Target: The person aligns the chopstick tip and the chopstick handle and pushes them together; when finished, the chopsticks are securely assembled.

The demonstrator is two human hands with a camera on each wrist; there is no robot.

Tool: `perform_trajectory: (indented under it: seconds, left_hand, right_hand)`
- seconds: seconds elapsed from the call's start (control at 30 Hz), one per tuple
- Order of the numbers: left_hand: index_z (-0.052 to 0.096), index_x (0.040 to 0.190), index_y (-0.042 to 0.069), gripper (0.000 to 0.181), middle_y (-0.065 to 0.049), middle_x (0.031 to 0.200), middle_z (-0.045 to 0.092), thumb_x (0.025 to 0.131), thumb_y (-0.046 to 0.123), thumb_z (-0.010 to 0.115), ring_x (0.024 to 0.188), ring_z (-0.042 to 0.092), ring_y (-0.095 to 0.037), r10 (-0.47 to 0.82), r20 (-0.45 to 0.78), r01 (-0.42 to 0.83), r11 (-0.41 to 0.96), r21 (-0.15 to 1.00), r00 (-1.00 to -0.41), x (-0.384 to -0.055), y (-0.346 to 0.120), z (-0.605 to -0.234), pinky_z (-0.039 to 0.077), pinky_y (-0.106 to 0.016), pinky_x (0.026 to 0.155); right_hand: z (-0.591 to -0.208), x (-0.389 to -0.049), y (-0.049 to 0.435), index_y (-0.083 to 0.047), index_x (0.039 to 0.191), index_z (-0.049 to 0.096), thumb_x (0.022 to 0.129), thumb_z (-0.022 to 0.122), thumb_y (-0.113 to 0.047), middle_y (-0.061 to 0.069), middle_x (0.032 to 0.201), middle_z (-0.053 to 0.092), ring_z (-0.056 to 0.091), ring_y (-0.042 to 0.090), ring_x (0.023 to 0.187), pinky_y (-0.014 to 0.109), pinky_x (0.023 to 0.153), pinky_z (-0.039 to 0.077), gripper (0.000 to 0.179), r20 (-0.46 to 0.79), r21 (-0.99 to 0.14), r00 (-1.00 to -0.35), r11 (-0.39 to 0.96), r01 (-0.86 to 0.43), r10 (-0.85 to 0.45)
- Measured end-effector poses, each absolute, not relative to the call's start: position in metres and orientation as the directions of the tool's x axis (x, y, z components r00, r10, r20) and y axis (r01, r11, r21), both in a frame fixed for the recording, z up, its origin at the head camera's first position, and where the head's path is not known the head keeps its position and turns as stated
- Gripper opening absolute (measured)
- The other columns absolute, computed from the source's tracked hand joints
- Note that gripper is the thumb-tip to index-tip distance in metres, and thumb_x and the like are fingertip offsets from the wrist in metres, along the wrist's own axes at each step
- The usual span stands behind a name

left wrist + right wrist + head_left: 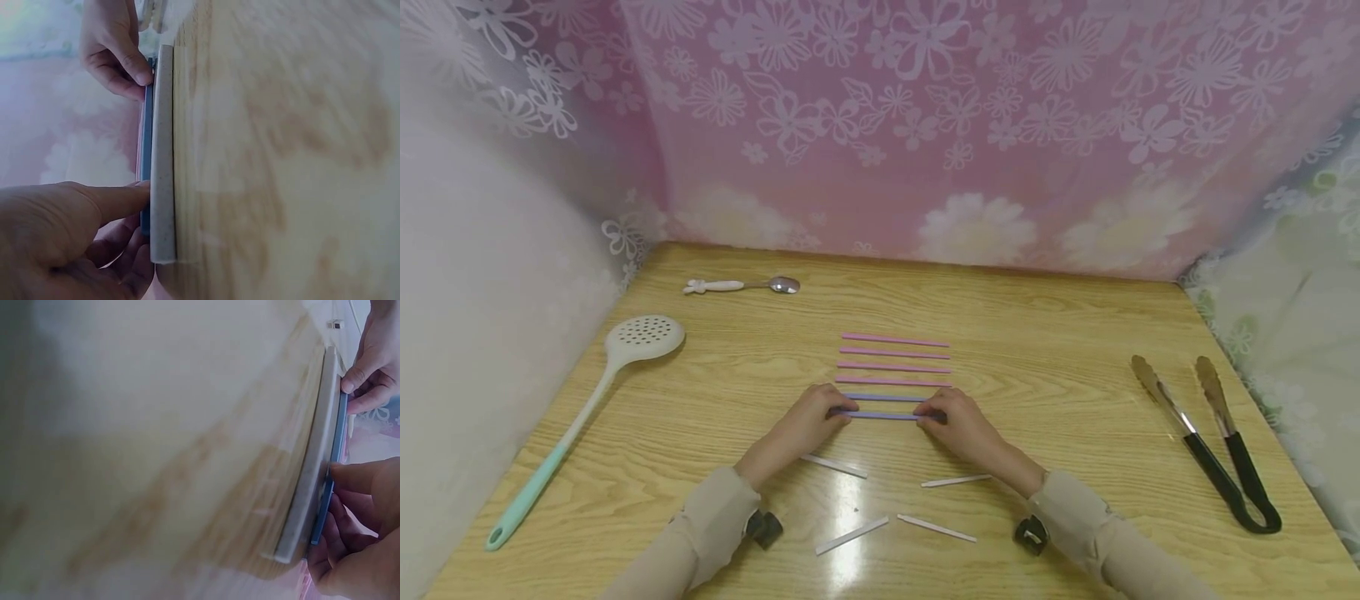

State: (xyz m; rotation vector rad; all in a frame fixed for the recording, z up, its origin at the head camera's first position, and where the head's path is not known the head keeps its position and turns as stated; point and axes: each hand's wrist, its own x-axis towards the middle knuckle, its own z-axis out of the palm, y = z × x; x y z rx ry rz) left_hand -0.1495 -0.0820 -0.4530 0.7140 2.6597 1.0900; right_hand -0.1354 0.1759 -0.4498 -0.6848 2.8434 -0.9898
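We pinch front blue stick (883, 416) near both ends, left hand (811, 418) and right hand (962, 427). Stick is just beside back blue stick (883, 397). If one hand pushes harder, we might knock both crooked.

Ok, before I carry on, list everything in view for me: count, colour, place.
blue sticks: 2, blue, between the hands, nearer than the pink row
pink sticks: 4, pink, parallel row mid-table
white sticks: 4, whitish, scattered at the near side
spoon: 1, white handle and silver bowl, far left
skimmer: 1, whitish with mint handle end, left
tongs: 1, black handles and metal arms, right
table: 1, wood-coloured, beneath everything
floral cloth: pink, behind the table
wrist devices: 2, black, by the cuffs
sleeves: 2, beige, forearms
left hand: 1, bare, pinching the nearer blue stick's left end
right hand: 1, bare, pinching its right end
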Motion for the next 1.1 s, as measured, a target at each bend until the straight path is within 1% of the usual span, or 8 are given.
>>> perform_trajectory:
  seconds: [0.17, 0.23, 0.43, 0.6, 0.73, 0.87, 0.97, 1.1]
  left_hand:
    - [0.070, 0.105, 0.001, 0.018, -0.008, 0.101, 0.065, 0.088, 0.004, 0.064, 0.098, 0.057, -0.024, 0.490, 0.029, 0.363, 0.603, 0.711, -0.871, -0.148, -0.083, -0.452, 0.049, -0.040, 0.087]
    - [0.070, 0.105, 0.001, 0.018, -0.008, 0.102, 0.065, 0.088, 0.004, 0.064, 0.100, 0.056, -0.025, 0.488, 0.039, 0.366, 0.597, 0.714, -0.872, -0.146, -0.084, -0.452, 0.048, -0.040, 0.089]
    - [0.069, 0.106, 0.002, 0.019, -0.006, 0.101, 0.064, 0.088, 0.004, 0.065, 0.097, 0.056, -0.022, 0.501, 0.089, 0.404, 0.566, 0.719, -0.861, -0.141, -0.087, -0.450, 0.049, -0.037, 0.086]
    - [0.069, 0.107, 0.003, 0.019, -0.006, 0.100, 0.066, 0.089, 0.006, 0.064, 0.097, 0.060, -0.022, 0.510, 0.126, 0.428, 0.533, 0.730, -0.851, -0.136, -0.092, -0.450, 0.050, -0.037, 0.088]
    - [0.068, 0.109, 0.004, 0.020, -0.003, 0.101, 0.067, 0.092, 0.010, 0.062, 0.095, 0.062, -0.018, 0.521, 0.102, 0.412, 0.524, 0.745, -0.847, -0.128, -0.099, -0.451, 0.051, -0.033, 0.087]
    - [0.068, 0.112, 0.003, 0.022, -0.002, 0.102, 0.067, 0.093, 0.012, 0.061, 0.095, 0.063, -0.017, 0.534, 0.070, 0.391, 0.516, 0.762, -0.843, -0.118, -0.106, -0.450, 0.052, -0.033, 0.087]
    - [0.068, 0.111, 0.003, 0.022, -0.002, 0.100, 0.068, 0.092, 0.012, 0.062, 0.095, 0.063, -0.018, 0.541, 0.063, 0.389, 0.514, 0.765, -0.839, -0.113, -0.110, -0.450, 0.052, -0.034, 0.088]
    - [0.068, 0.111, 0.005, 0.023, -0.001, 0.102, 0.068, 0.091, 0.015, 0.063, 0.096, 0.063, -0.018, 0.545, 0.032, 0.362, 0.511, 0.779, -0.838, -0.107, -0.113, -0.450, 0.051, -0.033, 0.089]
  right_hand:
    - [-0.448, -0.134, 0.177, -0.005, 0.096, 0.073, 0.085, 0.071, -0.009, 0.000, 0.090, 0.066, 0.057, 0.018, 0.089, 0.034, 0.079, 0.049, 0.012, 0.103, -0.618, -0.914, 0.694, -0.368, -0.393]
    - [-0.446, -0.133, 0.178, -0.005, 0.097, 0.073, 0.085, 0.070, -0.010, 0.001, 0.091, 0.066, 0.058, 0.019, 0.090, 0.034, 0.079, 0.050, 0.012, 0.105, -0.631, -0.918, 0.689, -0.358, -0.382]
    - [-0.439, -0.129, 0.183, -0.001, 0.100, 0.070, 0.086, 0.069, -0.009, 0.003, 0.094, 0.064, 0.061, 0.020, 0.089, 0.032, 0.079, 0.054, 0.016, 0.077, -0.688, -0.920, 0.648, -0.328, -0.384]
    - [-0.434, -0.124, 0.189, -0.001, 0.103, 0.070, 0.087, 0.069, -0.010, 0.003, 0.093, 0.064, 0.061, 0.018, 0.086, 0.027, 0.075, 0.052, 0.018, 0.042, -0.706, -0.920, 0.640, -0.303, -0.390]
    - [-0.433, -0.116, 0.195, -0.003, 0.103, 0.070, 0.087, 0.069, -0.016, 0.000, 0.090, 0.063, 0.057, 0.014, 0.084, 0.024, 0.072, 0.048, 0.021, 0.003, -0.709, -0.918, 0.647, -0.282, -0.397]
    - [-0.433, -0.107, 0.200, -0.004, 0.105, 0.070, 0.087, 0.070, -0.021, -0.001, 0.091, 0.062, 0.054, 0.013, 0.085, 0.024, 0.074, 0.047, 0.024, -0.046, -0.716, -0.906, 0.647, -0.264, -0.421]
    - [-0.433, -0.100, 0.203, -0.005, 0.106, 0.069, 0.086, 0.071, -0.025, -0.001, 0.095, 0.062, 0.055, 0.015, 0.089, 0.027, 0.079, 0.049, 0.028, -0.076, -0.723, -0.898, 0.644, -0.250, -0.433]
    - [-0.433, -0.090, 0.209, -0.006, 0.108, 0.068, 0.084, 0.072, -0.028, 0.000, 0.101, 0.063, 0.058, 0.021, 0.097, 0.039, 0.089, 0.050, 0.032, -0.080, -0.725, -0.885, 0.636, -0.264, -0.459]
